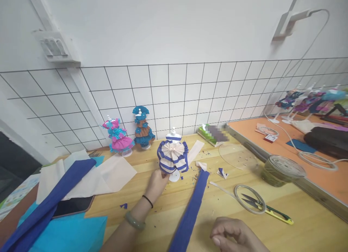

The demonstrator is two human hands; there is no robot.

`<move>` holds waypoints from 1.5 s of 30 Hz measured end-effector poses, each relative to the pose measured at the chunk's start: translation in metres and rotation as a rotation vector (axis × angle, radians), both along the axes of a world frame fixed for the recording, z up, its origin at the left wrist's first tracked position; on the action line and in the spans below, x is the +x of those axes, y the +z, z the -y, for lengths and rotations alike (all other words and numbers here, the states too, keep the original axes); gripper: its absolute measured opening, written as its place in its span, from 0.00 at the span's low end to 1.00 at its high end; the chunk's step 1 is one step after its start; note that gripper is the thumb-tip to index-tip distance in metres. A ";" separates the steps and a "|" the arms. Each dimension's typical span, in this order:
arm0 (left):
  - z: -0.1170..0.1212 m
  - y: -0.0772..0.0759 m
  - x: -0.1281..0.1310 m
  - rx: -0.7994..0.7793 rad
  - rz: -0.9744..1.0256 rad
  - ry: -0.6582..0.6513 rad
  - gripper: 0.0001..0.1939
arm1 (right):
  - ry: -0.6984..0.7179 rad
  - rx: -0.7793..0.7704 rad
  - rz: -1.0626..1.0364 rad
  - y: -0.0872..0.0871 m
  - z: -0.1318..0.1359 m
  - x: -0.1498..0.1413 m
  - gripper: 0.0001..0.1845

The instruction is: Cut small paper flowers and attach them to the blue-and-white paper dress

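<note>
A small white dress form (pixel 173 137) stands upright on a round base, wearing a white and blue ruffled paper dress (pixel 174 157). My left hand (pixel 159 183) is closed at the lower left edge of this dress, by the stand; its fingertips are partly hidden. Low in the view, my right hand (pixel 235 232) is loosely curled above the table, with nothing visible in its fingers. A long blue crepe paper strip (pixel 190 212) lies between my hands. To the right of it, yellow-handled scissors (pixel 277 214) rest partly under a roll of clear tape (pixel 250 199).
Two dressed forms, one pink (pixel 119 136) and one teal and brown (pixel 144 130), stand by the wall grid. Crepe sheets (pixel 108 176) and a dark phone (pixel 73 206) lie left. A lidded round tub (pixel 282 170) sits right, beside an orange tabletop (pixel 261 132). Blue scraps are scattered about.
</note>
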State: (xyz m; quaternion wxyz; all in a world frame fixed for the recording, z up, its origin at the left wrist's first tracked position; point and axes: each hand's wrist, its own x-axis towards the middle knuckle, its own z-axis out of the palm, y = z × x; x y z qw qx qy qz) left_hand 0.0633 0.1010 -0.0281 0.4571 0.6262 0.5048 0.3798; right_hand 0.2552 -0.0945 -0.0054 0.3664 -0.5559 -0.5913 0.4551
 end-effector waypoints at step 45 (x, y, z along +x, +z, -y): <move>0.056 0.047 0.001 -0.518 1.021 0.137 0.07 | -0.114 0.046 -0.344 0.046 -0.076 -0.085 0.35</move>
